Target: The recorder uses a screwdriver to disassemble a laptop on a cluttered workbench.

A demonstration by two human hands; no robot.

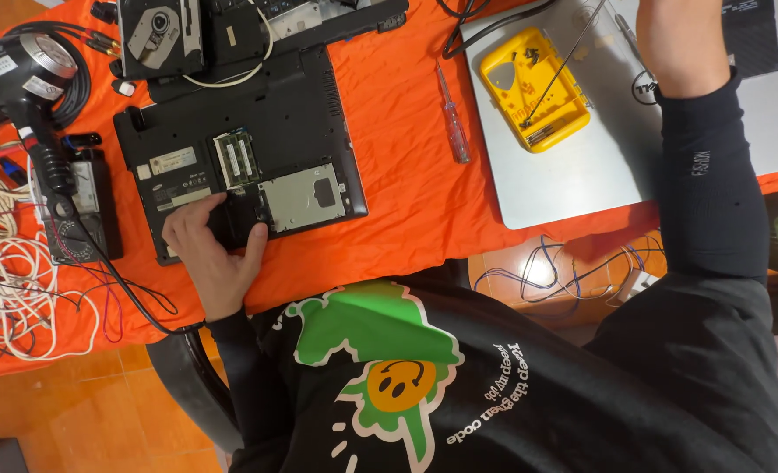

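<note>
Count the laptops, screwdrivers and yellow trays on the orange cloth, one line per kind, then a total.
Laptops: 2, a black one opened underside up, under the left hand, and a closed silver one.
Screwdrivers: 1.
Yellow trays: 1.
Total: 4

An orange cloth covers the table. On it, centre left, lies a black laptop turned underside up with its bays uncovered. A screwdriver with a clear handle lies to the right of it. A closed silver laptop fills the upper right. At the left edge lie a hot air gun, a multimeter and tangled white cables.
</note>
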